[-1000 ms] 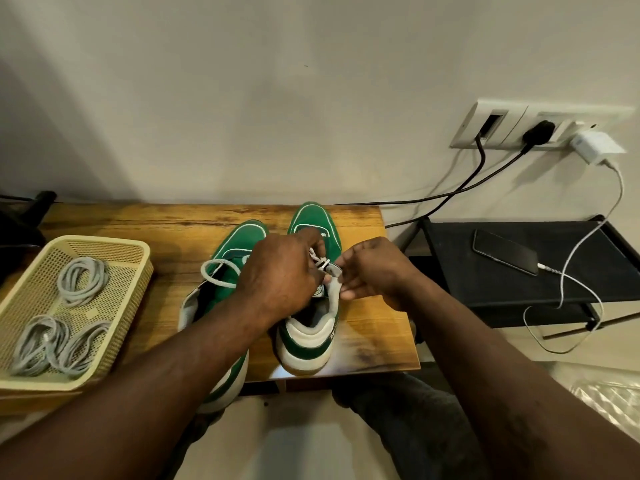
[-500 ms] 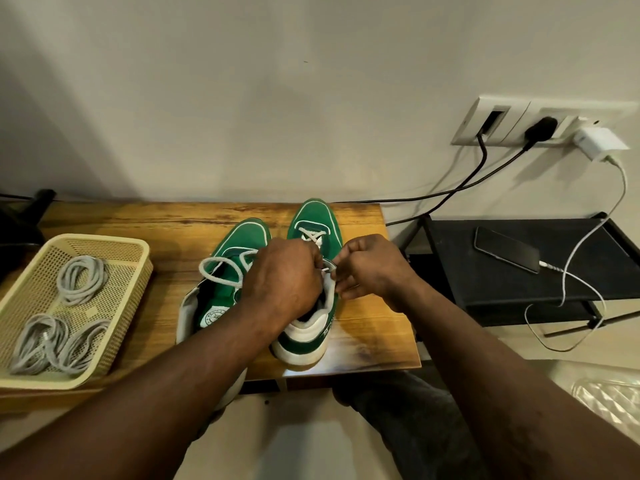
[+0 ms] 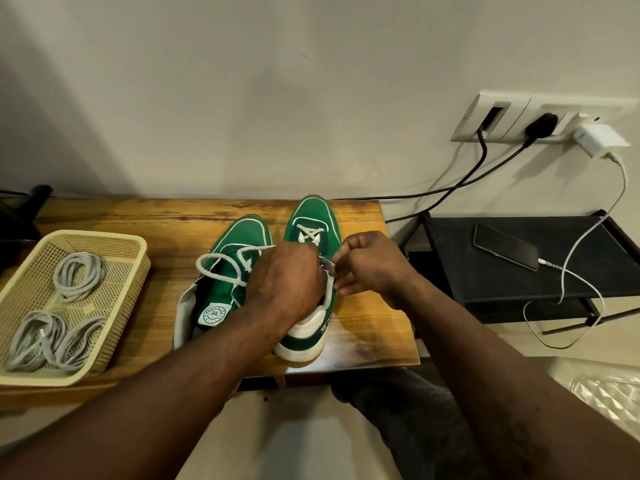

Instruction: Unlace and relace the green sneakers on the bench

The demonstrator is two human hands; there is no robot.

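The right hand [image 3: 367,268] is nearly closed. Its thumb and forefinger pinch a short run of white lace [image 3: 327,264] at the right-side eyelets of the right sneaker [image 3: 313,216], and its other fingers are folded under. The left hand [image 3: 287,282] is curled tight over the throat of the same sneaker with its back to the camera. Its fingertips are hidden beneath the knuckles, so I cannot tell whether it grips the lace.

The right sneaker stands on the wooden tabletop [image 3: 138,216], near its right end. Its long axis runs away from the person, with the toe toward the wall and the white heel at the near edge. One lace crossing shows at the toe-end eyelets.

The left sneaker [image 3: 242,237] lies just beside it, touching or nearly so. It also points away, with its toe angled slightly to the right. A loose lace loop [image 3: 221,263] lies across its open throat.

A cream basket [image 3: 86,233] at the left end holds coiled grey cords [image 3: 78,275]. A phone [image 3: 505,245] lies on a black shelf [image 3: 450,244] to the right.
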